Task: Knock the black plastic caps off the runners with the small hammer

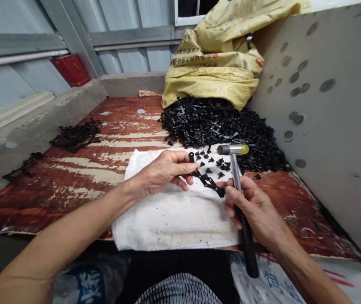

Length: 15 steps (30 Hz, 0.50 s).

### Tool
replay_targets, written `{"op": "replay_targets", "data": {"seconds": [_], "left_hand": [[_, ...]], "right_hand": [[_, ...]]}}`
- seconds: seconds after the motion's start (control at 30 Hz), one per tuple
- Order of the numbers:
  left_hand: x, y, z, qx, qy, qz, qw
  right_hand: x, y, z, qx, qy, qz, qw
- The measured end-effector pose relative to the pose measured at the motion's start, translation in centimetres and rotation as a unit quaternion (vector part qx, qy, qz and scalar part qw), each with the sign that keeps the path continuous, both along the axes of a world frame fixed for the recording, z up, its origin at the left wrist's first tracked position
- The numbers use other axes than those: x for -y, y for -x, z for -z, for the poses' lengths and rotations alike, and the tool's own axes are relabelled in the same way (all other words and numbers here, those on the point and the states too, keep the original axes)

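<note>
My left hand pinches a short black chain of linked plastic pieces over a white cloth. My right hand grips the black handle of a small hammer, and its fingertips touch the chain's near end. The hammer's metal head with a yellow tip points up above the chain. Several small black studs lie loose on the cloth just beyond the chain.
A big heap of black plastic parts spills from a yellow sack at the back. Finished chains lie at the left on the worn red board. A grey spotted panel stands at the right.
</note>
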State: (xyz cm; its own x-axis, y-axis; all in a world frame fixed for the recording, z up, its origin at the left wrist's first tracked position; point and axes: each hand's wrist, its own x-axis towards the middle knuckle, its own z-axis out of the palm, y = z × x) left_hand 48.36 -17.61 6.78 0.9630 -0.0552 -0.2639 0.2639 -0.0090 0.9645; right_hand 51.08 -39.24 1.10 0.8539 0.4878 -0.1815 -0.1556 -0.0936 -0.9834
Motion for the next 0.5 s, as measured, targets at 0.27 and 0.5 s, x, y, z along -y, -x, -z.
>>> {"op": "replay_targets", "data": {"seconds": [0.27,0.5], "left_hand": [[1.5,1.8,2.4,0.049,-0.214,-0.057,0.974],[1.8,2.8,1.8,0.286,-0.561,0.197,0.752]], "right_hand": [[-0.2,0.7,-0.7,0.018,-0.022,0.02,0.999],[-0.4,0.6,-1.1,0.023,0.016,-0.063,0.998]]}}
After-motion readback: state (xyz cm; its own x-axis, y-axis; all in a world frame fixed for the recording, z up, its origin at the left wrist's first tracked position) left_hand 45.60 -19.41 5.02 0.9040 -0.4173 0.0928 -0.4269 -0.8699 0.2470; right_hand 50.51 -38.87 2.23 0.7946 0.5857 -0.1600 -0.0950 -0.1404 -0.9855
